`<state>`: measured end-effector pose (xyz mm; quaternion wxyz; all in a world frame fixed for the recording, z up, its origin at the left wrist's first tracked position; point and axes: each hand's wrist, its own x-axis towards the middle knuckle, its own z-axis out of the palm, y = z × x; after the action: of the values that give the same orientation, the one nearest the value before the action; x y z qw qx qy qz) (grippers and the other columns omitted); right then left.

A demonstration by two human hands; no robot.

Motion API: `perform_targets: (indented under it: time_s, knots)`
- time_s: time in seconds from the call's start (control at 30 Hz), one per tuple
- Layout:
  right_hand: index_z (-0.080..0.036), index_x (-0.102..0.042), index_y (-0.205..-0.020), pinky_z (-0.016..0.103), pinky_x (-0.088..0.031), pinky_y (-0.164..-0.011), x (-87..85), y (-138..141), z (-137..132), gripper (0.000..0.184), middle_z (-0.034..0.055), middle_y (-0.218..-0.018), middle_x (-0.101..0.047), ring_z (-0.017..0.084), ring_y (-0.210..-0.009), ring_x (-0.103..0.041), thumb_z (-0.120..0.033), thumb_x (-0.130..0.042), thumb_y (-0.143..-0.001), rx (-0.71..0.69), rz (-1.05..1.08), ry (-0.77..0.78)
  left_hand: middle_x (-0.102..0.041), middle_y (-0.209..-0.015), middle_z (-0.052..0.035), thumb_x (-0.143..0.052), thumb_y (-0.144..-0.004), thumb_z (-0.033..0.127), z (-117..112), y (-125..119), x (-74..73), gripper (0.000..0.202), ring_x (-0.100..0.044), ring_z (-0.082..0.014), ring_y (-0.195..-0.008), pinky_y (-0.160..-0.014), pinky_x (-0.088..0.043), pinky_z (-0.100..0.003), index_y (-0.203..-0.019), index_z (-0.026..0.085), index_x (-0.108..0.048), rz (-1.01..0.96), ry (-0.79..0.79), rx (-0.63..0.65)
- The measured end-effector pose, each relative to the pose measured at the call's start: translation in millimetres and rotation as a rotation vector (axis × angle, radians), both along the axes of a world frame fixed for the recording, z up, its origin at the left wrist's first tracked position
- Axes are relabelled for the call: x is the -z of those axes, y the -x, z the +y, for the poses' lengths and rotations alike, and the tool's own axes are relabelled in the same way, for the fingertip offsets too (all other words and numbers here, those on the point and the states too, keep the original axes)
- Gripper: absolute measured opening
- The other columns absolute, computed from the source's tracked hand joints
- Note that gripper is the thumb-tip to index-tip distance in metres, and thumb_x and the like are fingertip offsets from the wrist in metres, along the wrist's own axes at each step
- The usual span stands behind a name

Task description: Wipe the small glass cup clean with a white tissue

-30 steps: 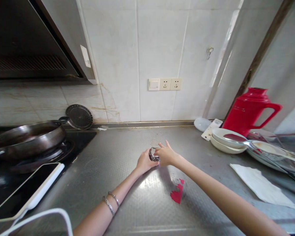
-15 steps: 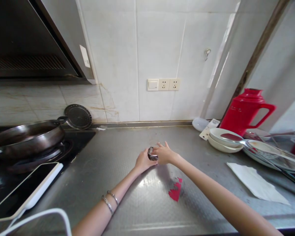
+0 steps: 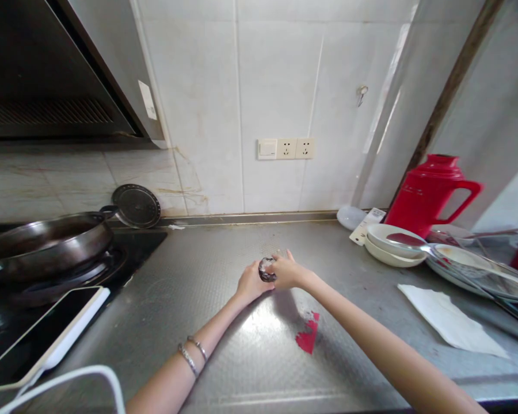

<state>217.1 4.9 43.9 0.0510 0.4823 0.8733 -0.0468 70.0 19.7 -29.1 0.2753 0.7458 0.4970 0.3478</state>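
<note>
Hands meet over the middle of the steel table (image 3: 224,322); the left hand (image 3: 249,283) cups a small dark shiny thing (image 3: 266,269) from the side; the right hand (image 3: 287,272) pinches its other edge; it seems firmly gripped, not yet set down; a red patch (image 3: 307,338) lies near, untouched.

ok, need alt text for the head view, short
Two bare hands meet over a steel counter, the left hand and right hand together holding a small shiny round object. A red scrap lies on the counter nearer the camera; a wok sits at left, a red jug and bowls at right.
</note>
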Motion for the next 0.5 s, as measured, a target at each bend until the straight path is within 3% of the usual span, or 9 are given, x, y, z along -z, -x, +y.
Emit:
perform_targets:
  time_s: [0.23, 0.5]
  knots:
    - [-0.022, -0.073, -0.093, 0.072, -0.012, -0.102, -6.7, 7.7, -5.0, 0.026, 0.0143, -0.101, -0.070, 0.038, -0.122, -0.046, -0.026, -0.058, -0.072, 0.069, -0.078, -0.066, -0.069, -0.102, -0.0049, -0.082, -0.054, 0.029, 0.0, 0.2, -0.3, 0.058, -0.064, -0.0228, -0.094, -0.082, -0.049, -0.031, -0.107, 0.022, -0.060, 0.053, -0.022, -0.013]
    - [-0.021, -0.073, -0.084, 0.075, -0.025, -0.094, -6.3, 2.0, 4.3, 0.029, 0.0124, -0.094, -0.070, 0.036, -0.112, -0.054, -0.012, -0.052, -0.066, 0.066, -0.036, 0.046, -0.069, -0.100, -0.0045, -0.082, -0.054, 0.032, -0.8, 0.3, -0.1, 0.058, -0.065, -0.0234, -0.093, -0.080, -0.049, -0.032, -0.107, 0.022, -0.060, 0.050, -0.024, -0.012]
